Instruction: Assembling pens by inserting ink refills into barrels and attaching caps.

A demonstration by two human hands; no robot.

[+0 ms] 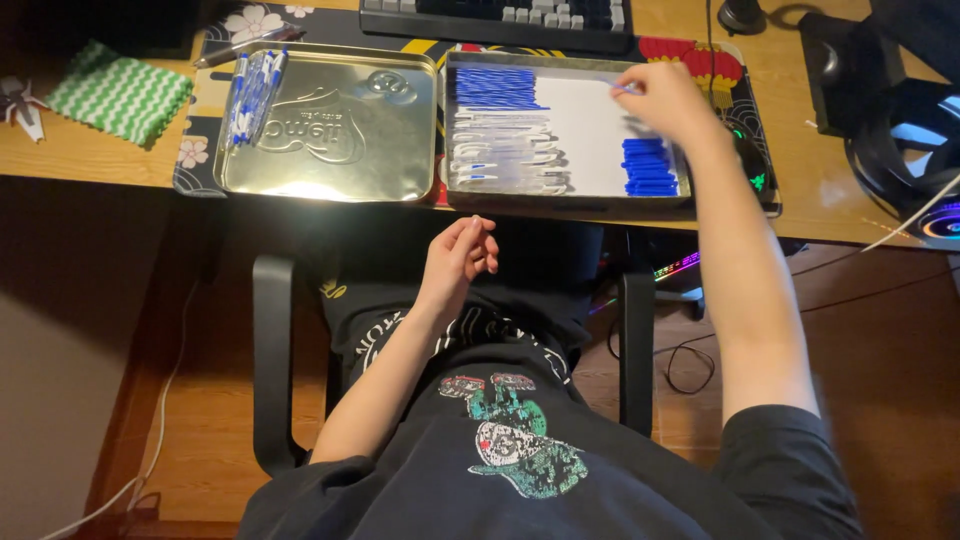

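Here, the right hand (668,98) reaches into a shallow rectangular metal tray (566,196) lined in white, its fingertips (628,90) pinched together on a small blue piece that is too blurred to identify. Just below those fingers, toward the person, lies a tight stack of blue caps (650,166), short and glossy. Well to the left of the fingers, across the tray's white floor, sit a block of thin blue rods (495,88) laid parallel and, beneath it, a row of clear plastic pen barrels (505,150).

The left hand (458,262) hangs below the desk edge over the lap, fingers loosely curled with the tips near the thumb; whether it holds anything cannot be told. Above and left of it rests a second tin, a gold-coloured lid (330,130) with rounded corners and embossed lettering, smooth and reflective. In the lid's left corner lies a bundle of assembled pens (248,92), clear with blue parts. Farther left on the wooden desk (90,160) sits a folded cloth (120,94) with green and white zigzags.
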